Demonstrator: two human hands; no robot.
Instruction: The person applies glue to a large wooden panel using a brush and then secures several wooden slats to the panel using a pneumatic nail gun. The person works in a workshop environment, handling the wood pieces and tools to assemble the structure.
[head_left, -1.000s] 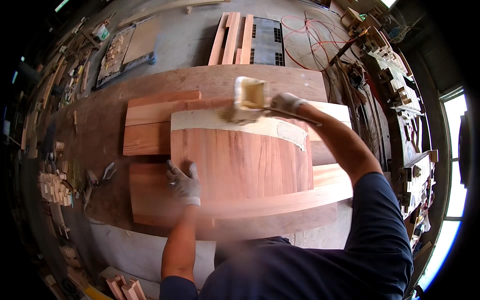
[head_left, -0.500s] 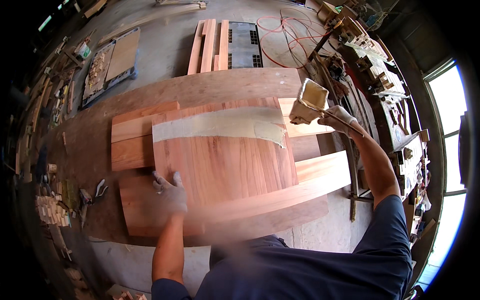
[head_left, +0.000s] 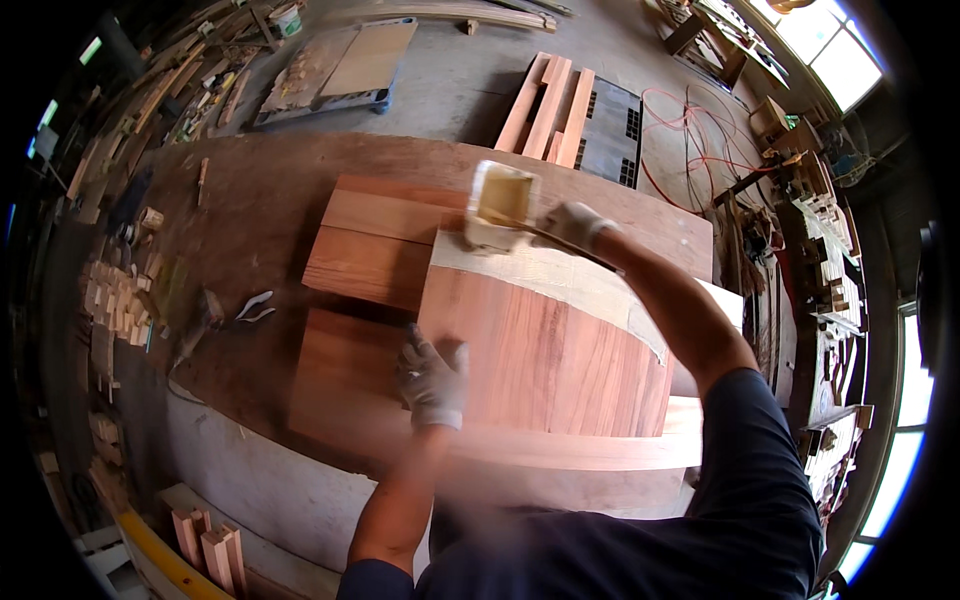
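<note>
**Container being held over coated wood panel; left hand being rested at panel edge**

Right hand [head_left: 578,226], gloved: the arm is being stretched forward and inward from the right, elbow bent, the forearm being angled over the panel's far right part. The fingers are being kept curled at the right side of a squarish pale container [head_left: 503,205], which is being gripped above the far left corner of the wood panel [head_left: 545,350]. Its mouth is being turned toward the camera. A thin stick [head_left: 598,262] is being carried with it, running from the container past the underside of the hand; exact finger contact cannot be told.

Left hand [head_left: 433,382], gloved: the forearm is being brought up from the lower edge, and the palm is being laid down at the panel's left edge. The fingers are being extended forward, the thumb being held apart; nothing is being clasped.

The panel is being supported on wooden boards [head_left: 370,222] over a brown table [head_left: 240,220]. A pale coating [head_left: 565,285] is being shown as a band along its far side.

Markings: a green patch is being displayed on a pale bucket [head_left: 287,20] far left; any lettering is too small to be read.
</note>
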